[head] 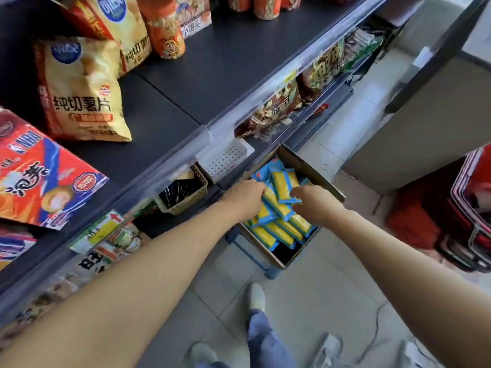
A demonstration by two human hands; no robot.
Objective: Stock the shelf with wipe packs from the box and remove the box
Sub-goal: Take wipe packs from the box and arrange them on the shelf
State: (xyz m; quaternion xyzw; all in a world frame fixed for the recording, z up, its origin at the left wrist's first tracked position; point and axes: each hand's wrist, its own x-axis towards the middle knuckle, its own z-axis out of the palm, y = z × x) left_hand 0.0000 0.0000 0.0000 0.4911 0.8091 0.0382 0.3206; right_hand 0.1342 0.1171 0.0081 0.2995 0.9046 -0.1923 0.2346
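An open cardboard box [313,168] stands on a blue stool below the shelves, filled with several blue-and-yellow wipe packs [281,232]. Both my arms reach down into it. My left hand [244,197] rests on the packs at the box's left side, fingers curled over them. My right hand [316,205] is on the packs at the right, its fingers closing round the upright pack [285,185] between my hands. Whether either hand has a firm hold is hidden by the knuckles.
A dark shelf [225,67] above carries chip bags [79,88] and snack cans. Below its rail sit a white perforated basket [225,160] and a wicker basket [183,192]. Red shopping baskets [467,208] stand on the tiled floor at the right. My feet are below the box.
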